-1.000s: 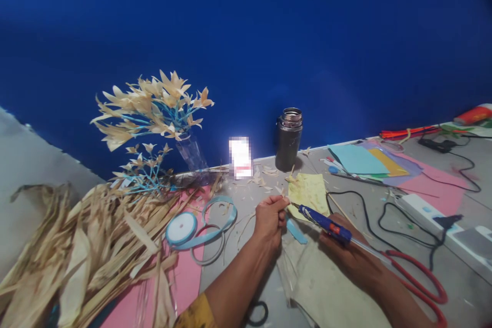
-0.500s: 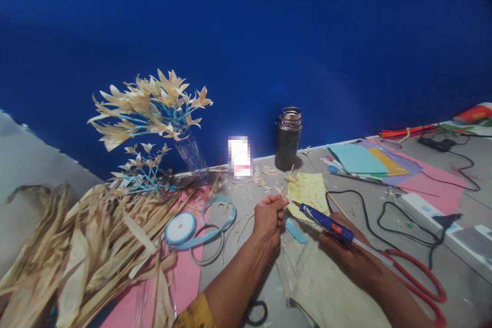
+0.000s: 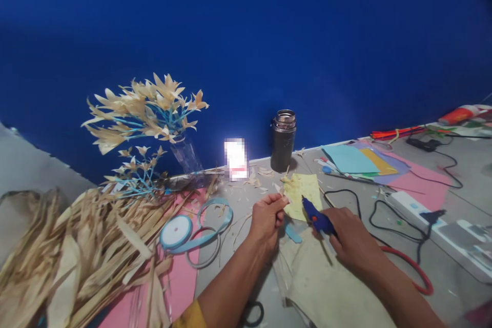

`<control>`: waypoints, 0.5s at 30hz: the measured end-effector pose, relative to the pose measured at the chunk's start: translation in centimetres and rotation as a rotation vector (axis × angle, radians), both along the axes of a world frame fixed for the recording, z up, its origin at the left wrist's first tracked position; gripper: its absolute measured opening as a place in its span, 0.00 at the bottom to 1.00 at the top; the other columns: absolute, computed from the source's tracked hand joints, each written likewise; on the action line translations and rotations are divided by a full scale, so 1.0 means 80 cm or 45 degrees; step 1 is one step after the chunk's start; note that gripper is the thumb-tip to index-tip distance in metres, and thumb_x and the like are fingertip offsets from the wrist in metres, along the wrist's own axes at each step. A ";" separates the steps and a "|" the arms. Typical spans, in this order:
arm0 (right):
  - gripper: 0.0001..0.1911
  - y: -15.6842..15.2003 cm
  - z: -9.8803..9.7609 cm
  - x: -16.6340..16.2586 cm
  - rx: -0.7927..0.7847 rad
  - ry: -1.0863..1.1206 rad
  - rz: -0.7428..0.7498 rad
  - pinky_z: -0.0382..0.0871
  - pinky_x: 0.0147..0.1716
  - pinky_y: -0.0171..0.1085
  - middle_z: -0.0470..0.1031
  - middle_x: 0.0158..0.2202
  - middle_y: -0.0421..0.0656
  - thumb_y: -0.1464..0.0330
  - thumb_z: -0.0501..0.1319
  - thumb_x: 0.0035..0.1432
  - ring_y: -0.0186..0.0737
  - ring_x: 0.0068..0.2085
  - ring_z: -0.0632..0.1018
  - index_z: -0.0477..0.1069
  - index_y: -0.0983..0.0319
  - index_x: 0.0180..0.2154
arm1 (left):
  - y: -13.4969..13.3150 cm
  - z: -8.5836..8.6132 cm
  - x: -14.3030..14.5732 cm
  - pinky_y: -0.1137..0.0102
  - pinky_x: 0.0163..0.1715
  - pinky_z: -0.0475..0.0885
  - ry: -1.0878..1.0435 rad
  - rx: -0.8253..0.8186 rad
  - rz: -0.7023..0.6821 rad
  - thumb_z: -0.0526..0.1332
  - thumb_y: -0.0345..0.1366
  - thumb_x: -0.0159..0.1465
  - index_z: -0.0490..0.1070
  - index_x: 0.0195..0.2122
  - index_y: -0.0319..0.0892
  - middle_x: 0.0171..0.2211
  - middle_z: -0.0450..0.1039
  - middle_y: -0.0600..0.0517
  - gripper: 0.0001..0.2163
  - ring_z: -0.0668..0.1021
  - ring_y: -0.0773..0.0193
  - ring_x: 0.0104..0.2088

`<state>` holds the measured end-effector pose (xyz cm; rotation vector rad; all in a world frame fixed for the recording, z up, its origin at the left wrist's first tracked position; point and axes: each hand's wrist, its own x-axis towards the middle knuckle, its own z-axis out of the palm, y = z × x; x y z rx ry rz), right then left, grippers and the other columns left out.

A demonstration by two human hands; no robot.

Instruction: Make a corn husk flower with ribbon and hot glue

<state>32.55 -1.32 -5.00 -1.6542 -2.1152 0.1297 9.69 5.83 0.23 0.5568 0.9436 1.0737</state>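
Observation:
My left hand is closed in a pinch near the middle of the table. A small pale piece, perhaps husk, seems to show at its fingertips, but it is too small to be sure. My right hand grips a blue glue gun, whose dark nozzle points up and left, over a crumpled yellow paper. The nozzle is apart from my left fingers. Under my wrists lies a pale greenish sheet, and a short blue strip rests between my hands.
Dried corn husks pile up at left beside a ribbon spool. Husk flowers lean in a clear vase. An open flask stands by the wall. Red-handled scissors, a power strip and cables occupy the right.
The glue gun has turned in my right hand from lying sideways to an upright grip, its nozzle slightly farther from my left hand. My left hand keeps its pinch. The view has shifted slightly.

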 end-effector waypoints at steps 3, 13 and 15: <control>0.26 0.001 0.021 0.006 0.040 0.127 0.052 0.69 0.55 0.54 0.78 0.56 0.52 0.71 0.59 0.52 0.57 0.55 0.75 0.77 0.59 0.53 | -0.004 0.004 0.004 0.77 0.16 0.50 0.026 0.063 0.002 0.79 0.37 0.39 0.73 0.25 0.38 0.18 0.67 0.58 0.17 0.62 0.77 0.16; 0.16 0.020 0.128 -0.068 -0.207 0.632 -0.064 0.65 0.27 0.35 0.79 0.28 0.40 0.56 0.59 0.61 0.38 0.28 0.73 0.79 0.59 0.32 | -0.024 0.009 0.014 0.74 0.21 0.59 0.245 0.385 -0.040 0.74 0.32 0.46 0.77 0.22 0.40 0.17 0.69 0.56 0.07 0.65 0.72 0.19; 0.15 0.023 0.130 -0.070 -0.251 0.637 -0.077 0.63 0.25 0.34 0.78 0.26 0.39 0.57 0.59 0.59 0.38 0.26 0.72 0.78 0.59 0.30 | -0.026 0.009 0.014 0.74 0.23 0.63 0.283 0.441 -0.023 0.74 0.32 0.46 0.78 0.22 0.40 0.19 0.72 0.54 0.06 0.69 0.70 0.20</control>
